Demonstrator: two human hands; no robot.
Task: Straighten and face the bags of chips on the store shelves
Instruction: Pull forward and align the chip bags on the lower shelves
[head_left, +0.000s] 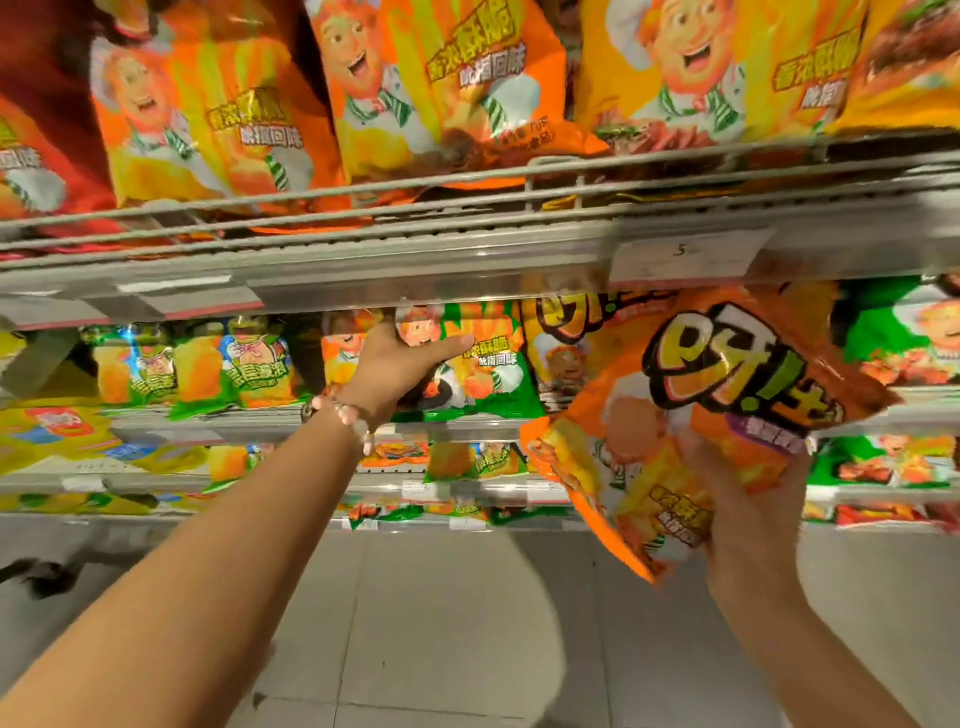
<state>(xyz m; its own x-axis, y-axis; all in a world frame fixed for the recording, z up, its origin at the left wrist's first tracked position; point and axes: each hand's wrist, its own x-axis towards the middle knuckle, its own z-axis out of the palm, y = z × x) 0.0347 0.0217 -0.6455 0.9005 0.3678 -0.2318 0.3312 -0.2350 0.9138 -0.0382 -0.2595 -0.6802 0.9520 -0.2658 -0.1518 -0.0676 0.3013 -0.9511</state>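
My right hand (748, 499) grips an orange chip bag (691, 405) by its lower part, holding it tilted in front of the second shelf, off the shelf. My left hand (400, 369), with a bead bracelet on the wrist, is closed on the upper left edge of a green chip bag (478, 374) standing on the second shelf, thumb across its front. Above, orange chip bags (218, 114) and yellow chip bags (717, 73) stand leaning on the top shelf behind a wire rail (363, 208).
The top shelf's metal front edge (415, 265) carries a price tag (685, 254). Green-and-yellow bags (228, 369) fill the second shelf at left, and lower shelves (457, 467) hold more bags. Grey tiled floor (441, 623) lies below.
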